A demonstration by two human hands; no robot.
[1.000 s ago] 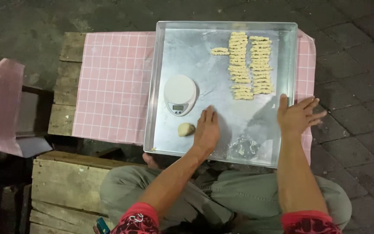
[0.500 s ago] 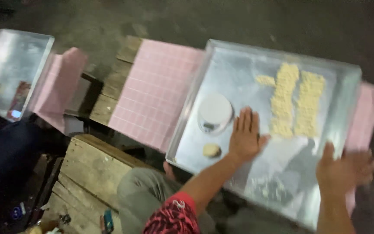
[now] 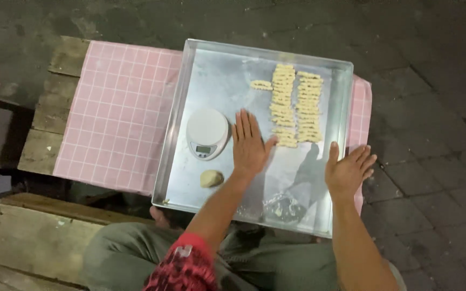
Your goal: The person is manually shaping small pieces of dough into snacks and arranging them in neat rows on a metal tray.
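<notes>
Dough ball (image 3: pixel 211 178), small and pale, lies on the floor of the metal tray (image 3: pixel 184 81), just left of the left wrist and nearer the person than the left hand; neither hand touches it. It sat in the same spot beside the wrist in the earlier pictures.

Nearest the camera: grey-green trousers (image 3: pixel 276 264) and a red patterned sleeve (image 3: pixel 184 267). A smear of crumbs (image 3: pixel 282 207) marks the tray floor between the two forearms.

Left hand (image 3: pixel 250 144) lies flat and fully open, palm down on the tray floor, fingers together, holding nothing. Half a second ago it was likewise spread flat on the tray; a full second ago it sat closer to the near rim.

Right hand (image 3: pixel 347 168) is open, fingers fanned, resting over the right rim of the tray, grasping nothing. Its place at that rim matches the earlier pictures.

White kitchen scale (image 3: pixel 207 133) stands just left of the left hand. Beyond the left fingertips, two rows of shaped dough strips (image 3: pixel 296 105) run away from the person, with one lone strip (image 3: pixel 261 84) to their left.

Pink checked cloth (image 3: pixel 115 110) over a wooden bench (image 3: pixel 55 97) extends far left of the hands. The view, tilted half a second ago, is now level
</notes>
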